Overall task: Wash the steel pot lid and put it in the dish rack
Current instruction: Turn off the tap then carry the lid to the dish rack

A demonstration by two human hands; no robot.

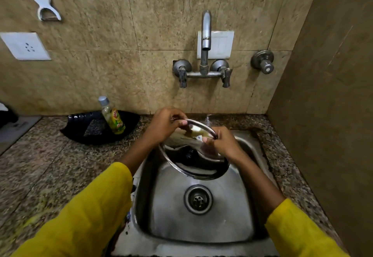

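The round steel pot lid (191,159) is held tilted over the back half of the steel sink (201,230), its shiny inner face toward me. My left hand (165,124) grips its upper left rim, thumb on the edge. My right hand (221,142) holds the upper right rim, fingers curled over it. Whether my right hand also holds a scrubber I cannot tell. No water runs from the tap (206,34). No dish rack is in view.
A black tray (80,129) on the granite counter (50,165) left of the sink holds a scrub pad (94,128) and a green dish-soap bottle (114,118). The drain (198,199) lies below the lid. A brown wall (333,105) closes the right side.
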